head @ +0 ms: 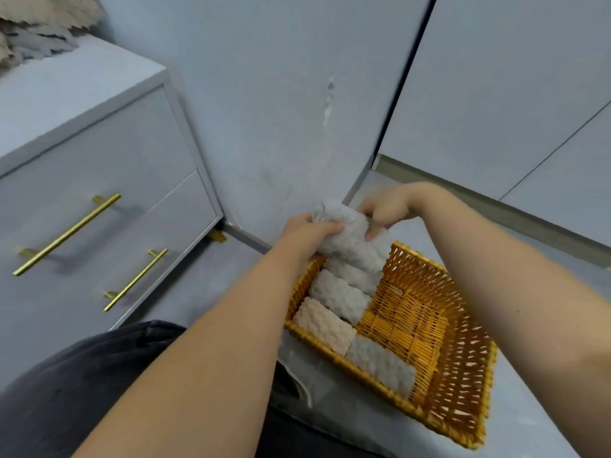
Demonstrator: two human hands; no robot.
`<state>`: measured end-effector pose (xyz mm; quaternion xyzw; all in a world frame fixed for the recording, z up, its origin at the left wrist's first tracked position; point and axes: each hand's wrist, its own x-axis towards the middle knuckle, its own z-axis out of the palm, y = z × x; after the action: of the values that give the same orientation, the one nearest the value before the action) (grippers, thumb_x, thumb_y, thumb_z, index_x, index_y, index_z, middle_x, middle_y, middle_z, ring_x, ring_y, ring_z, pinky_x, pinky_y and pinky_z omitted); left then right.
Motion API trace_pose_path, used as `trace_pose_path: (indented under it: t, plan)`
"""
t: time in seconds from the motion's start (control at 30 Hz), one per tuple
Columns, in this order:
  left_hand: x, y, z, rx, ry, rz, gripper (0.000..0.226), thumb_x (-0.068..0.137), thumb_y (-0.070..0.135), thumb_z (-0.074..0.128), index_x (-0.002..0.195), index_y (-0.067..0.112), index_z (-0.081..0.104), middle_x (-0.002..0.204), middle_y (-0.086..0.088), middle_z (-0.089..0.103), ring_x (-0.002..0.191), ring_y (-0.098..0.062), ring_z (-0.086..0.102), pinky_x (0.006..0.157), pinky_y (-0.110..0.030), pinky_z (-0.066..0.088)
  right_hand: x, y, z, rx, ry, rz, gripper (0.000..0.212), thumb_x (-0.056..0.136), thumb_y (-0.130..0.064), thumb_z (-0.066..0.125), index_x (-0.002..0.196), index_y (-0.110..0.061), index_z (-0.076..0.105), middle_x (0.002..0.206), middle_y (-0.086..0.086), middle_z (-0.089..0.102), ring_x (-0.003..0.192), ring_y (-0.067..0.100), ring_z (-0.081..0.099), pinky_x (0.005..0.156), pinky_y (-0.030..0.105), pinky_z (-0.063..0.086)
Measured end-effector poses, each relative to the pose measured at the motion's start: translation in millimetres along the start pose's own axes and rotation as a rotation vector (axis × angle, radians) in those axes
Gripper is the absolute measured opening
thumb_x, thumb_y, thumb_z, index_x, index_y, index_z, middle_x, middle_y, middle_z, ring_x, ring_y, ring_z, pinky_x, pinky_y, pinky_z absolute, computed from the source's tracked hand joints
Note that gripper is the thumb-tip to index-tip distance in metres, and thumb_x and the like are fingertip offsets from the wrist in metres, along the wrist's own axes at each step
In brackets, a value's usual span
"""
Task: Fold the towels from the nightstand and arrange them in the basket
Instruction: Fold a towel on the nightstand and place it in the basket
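Wicker in a warm orange makes up the basket [463, 368], set on the pale floor [215, 285] near the nightstand [82, 133] and just beside the person's dark trouser leg [99, 375]. Both hands meet over its far left corner around one grey towel [350, 241]. The left hand [310, 231] curls its fingers over the near end, and the right hand [385, 209] grips the far end with fingers bent down into the fabric. Holding both ends that way looks meant to stop the bundle springing loose as it goes into the gap at the head of the row.

Below it, folded grey towels [342, 297] lie side by side along the left wall, then a beige towel [325, 323]. A last grey roll [380, 366] begins a second line along the near rim. Packing tight against one wall leaves the right half of the basket bare, I would guess for the unfolded heap [36, 24] up on the nightstand.

The held towel is thick, nubbly and soft-looking, gathered into a plump bundle. Whether its underside touches the neighbour beneath, I cannot tell.
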<state>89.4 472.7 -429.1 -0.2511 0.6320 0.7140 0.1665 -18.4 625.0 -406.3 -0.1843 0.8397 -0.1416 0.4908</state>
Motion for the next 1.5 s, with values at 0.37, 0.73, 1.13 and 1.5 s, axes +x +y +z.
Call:
trace_pose_path:
  t: [0.37,0.73,1.13,1.5]
  plan:
    - [28,-42,16,0.182,0.010,0.062,0.027,0.079,0.017,0.076,0.105,0.014,0.067,0.102,-0.003,0.067,0.098,-0.020,0.064,0.089,-0.035,0.052,22,56,39,0.435,0.047,-0.164,0.027,0.081,-0.006,0.070,0.108,-0.006,0.063,0.092,0.000,0.072,0.086,0.012,0.069,0.073,0.022,0.055]
    - [44,-77,18,1.080,-0.126,0.118,0.053,0.092,0.037,0.056,0.136,0.011,0.039,0.134,-0.010,0.050,0.121,-0.029,0.049,0.095,-0.038,0.042,50,108,83,0.238,0.297,0.048,0.009,0.081,-0.017,0.074,0.085,-0.018,0.067,0.085,-0.006,0.063,0.085,0.012,0.058,0.076,0.026,0.045]
    - [48,-101,16,1.689,-0.430,0.044,0.042,0.096,0.014,0.047,0.137,0.010,0.042,0.134,-0.011,0.050,0.119,-0.028,0.051,0.091,-0.034,0.046,83,191,169,0.188,0.055,0.431,0.011,0.093,-0.019,0.056,0.087,-0.010,0.059,0.085,0.004,0.052,0.075,0.018,0.048,0.065,0.031,0.039]
    - [61,-111,0,1.816,-0.296,0.214,0.042,0.092,0.016,0.047,0.134,0.018,0.047,0.137,-0.008,0.037,0.128,-0.026,0.034,0.101,-0.041,0.039,103,172,223,-0.185,0.635,0.297,0.033,0.085,-0.012,0.053,0.117,-0.008,0.052,0.116,0.011,0.049,0.108,0.029,0.045,0.089,0.038,0.039]
